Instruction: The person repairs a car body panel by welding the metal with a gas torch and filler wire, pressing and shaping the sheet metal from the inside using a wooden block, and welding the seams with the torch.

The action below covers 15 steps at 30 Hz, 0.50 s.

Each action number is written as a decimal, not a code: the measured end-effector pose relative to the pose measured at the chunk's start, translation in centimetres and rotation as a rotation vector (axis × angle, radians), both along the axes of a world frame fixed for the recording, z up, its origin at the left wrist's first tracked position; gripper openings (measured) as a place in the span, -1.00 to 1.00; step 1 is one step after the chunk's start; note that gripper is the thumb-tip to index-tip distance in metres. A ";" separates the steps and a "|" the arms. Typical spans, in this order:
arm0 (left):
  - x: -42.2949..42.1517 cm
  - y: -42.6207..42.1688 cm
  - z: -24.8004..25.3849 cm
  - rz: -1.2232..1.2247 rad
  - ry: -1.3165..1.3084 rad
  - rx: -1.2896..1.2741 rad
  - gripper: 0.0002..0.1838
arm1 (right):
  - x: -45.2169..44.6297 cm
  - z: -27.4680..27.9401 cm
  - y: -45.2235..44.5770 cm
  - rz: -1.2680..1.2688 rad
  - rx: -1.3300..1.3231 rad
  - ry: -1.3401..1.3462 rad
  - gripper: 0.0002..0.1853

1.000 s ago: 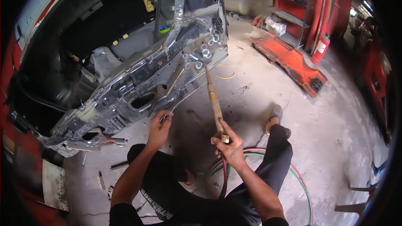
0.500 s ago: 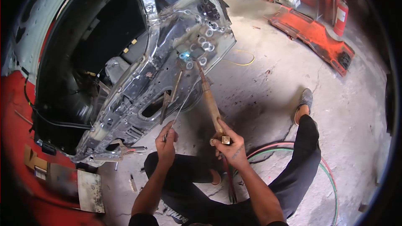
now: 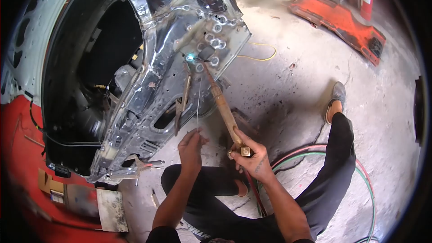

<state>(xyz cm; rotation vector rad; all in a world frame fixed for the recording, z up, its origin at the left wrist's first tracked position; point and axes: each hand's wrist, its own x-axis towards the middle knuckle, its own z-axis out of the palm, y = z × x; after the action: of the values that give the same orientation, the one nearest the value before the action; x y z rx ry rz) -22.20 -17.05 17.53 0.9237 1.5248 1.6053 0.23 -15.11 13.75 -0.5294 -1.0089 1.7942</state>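
My right hand (image 3: 252,153) is closed around the brass handle of a gas welding torch (image 3: 223,108). Its tip points up at the car's bare metal body panel (image 3: 175,81), where a small blue-white flame (image 3: 191,57) glows among several ringed weld marks. My left hand (image 3: 191,147) pinches a thin filler rod (image 3: 199,103), which stands nearly upright, its upper end near the panel a little below the flame. A long clamp (image 3: 183,101) hangs on the panel left of the rod. Locking pliers (image 3: 146,164) grip the panel's lower edge, left of my left hand.
Red and green hoses (image 3: 310,150) curve over the concrete floor by my leg. An orange metal part (image 3: 337,22) and a fire extinguisher (image 3: 366,2) are at the back right. A yellow wire loop (image 3: 270,55) lies right of the panel. Cardboard pieces (image 3: 110,209) lie at lower left.
My left hand has moved slightly right and up relative to the torch, and the rod now stands steeper. The view has shifted a little. The torch stays at the same spot on the panel.
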 end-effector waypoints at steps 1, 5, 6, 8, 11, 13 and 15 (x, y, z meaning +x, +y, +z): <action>-0.2 -0.3 0.3 -0.003 0.004 0.050 -0.75 | 0.1 0.1 0.0 0.006 -0.016 0.010 -0.24; -2.1 -1.8 1.9 -0.031 0.015 0.162 -0.82 | 0.4 0.2 0.3 0.032 -0.023 0.029 -0.25; -2.7 -2.1 2.4 -0.042 0.015 0.169 -0.83 | 0.4 0.2 0.3 0.039 -0.010 0.028 -0.25; -4.0 -2.2 3.1 -0.071 0.014 0.146 -0.85 | 0.1 0.3 0.3 0.042 -0.003 0.013 -0.25; -3.7 -2.2 4.4 -0.106 -0.031 0.077 -0.87 | -0.3 0.4 0.2 0.043 -0.011 0.005 -0.24; -3.1 -2.1 4.8 -0.185 -0.026 0.043 -0.89 | -0.5 0.4 0.3 0.039 -0.018 0.006 -0.24; -3.2 -1.8 4.5 -0.208 0.108 0.071 -0.89 | -0.7 0.3 0.3 0.037 -0.024 0.007 -0.24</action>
<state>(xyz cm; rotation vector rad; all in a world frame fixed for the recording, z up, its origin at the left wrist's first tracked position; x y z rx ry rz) -25.43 -18.84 22.00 1.1845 1.3992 1.4883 -0.47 -14.79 14.10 -0.5216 -0.9993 1.8415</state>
